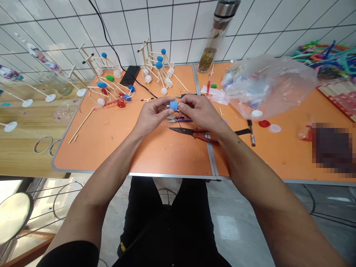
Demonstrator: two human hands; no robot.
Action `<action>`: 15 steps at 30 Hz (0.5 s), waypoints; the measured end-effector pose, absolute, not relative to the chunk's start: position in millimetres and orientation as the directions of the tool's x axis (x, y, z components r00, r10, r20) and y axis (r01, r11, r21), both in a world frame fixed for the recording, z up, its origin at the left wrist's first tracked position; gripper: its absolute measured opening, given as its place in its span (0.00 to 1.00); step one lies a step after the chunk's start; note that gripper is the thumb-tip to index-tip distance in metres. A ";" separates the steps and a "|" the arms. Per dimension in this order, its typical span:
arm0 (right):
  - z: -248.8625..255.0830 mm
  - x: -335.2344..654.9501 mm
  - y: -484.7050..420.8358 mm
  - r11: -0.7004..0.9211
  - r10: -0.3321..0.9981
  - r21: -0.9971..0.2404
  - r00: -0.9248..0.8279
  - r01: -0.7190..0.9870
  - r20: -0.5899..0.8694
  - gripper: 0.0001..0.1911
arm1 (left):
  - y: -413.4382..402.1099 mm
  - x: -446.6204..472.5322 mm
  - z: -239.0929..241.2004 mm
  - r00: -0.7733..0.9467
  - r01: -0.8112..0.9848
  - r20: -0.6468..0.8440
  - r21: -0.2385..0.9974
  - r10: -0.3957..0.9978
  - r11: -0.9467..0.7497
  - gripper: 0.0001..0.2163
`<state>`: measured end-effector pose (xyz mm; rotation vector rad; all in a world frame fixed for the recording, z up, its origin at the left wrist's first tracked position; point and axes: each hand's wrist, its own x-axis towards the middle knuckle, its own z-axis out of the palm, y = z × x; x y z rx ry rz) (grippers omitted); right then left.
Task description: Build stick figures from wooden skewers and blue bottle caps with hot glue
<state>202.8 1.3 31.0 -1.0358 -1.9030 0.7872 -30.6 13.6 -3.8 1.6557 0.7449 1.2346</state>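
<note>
A small blue bottle cap (173, 106) is held above the orange table (150, 148), pinched between my two hands. My left hand (152, 114) has its thumb and fingers closed at the cap's left side, where a short pale tip shows. On the right side, my right hand (198, 110) grips the cap between thumb and forefinger. Just below the hands lie small snips (175, 119) and red-handled pliers (191, 133), the pliers partly covered by my right forearm.
Stick frames with bottle-cap wheels stand at back left, near a phone (130, 75). A glass tea bottle (210, 48) stands by the tiled wall. To the right are a plastic bag (272, 81) of caps, a marker (251, 133) and loose caps (264, 123).
</note>
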 end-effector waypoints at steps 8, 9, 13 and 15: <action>25.0 193.5 -4.8 0.633 0.772 -0.692 -0.343 0.346 0.535 0.24 | 9.8 -29.4 2.5 0.278 -0.131 0.338 0.941 0.899 -0.313 0.30; 25.1 193.1 -5.8 0.639 0.769 -0.680 -0.338 0.359 0.543 0.22 | 9.3 -28.9 2.9 0.290 -0.130 0.329 0.944 0.899 -0.303 0.30; 24.5 193.9 -5.8 0.642 0.767 -0.662 -0.312 0.386 0.561 0.20 | 6.7 -28.9 7.0 0.322 -0.114 0.269 0.963 0.908 -0.245 0.31; 23.0 194.9 -3.8 0.647 0.762 -0.657 -0.305 0.388 0.571 0.20 | 5.4 -29.6 9.5 0.316 -0.099 0.226 0.974 0.922 -0.205 0.30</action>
